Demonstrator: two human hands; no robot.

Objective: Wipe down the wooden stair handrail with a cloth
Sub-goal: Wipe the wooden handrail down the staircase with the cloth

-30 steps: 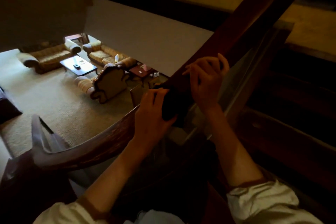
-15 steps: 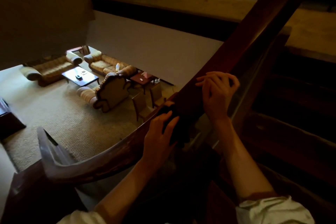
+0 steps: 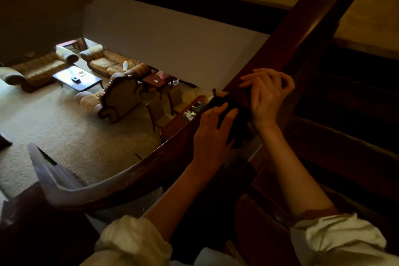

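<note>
On the handrail [image 3: 133, 179]: dark cloth [image 3: 235, 119] is pressed mid-slope.
Left hand [image 3: 211, 136]: clasped round the cloth.
Right hand [image 3: 267, 97]: at its upper end; grasp cannot be told.
Progress: judged midway; upper handrail likely left.

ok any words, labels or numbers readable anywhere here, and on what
None can be read.
The dark wooden handrail and the dark cloth on it show no lettering.
The small items on the dark coffee table and the pink box on the reddish side table are too small and blurred to tell.
</note>
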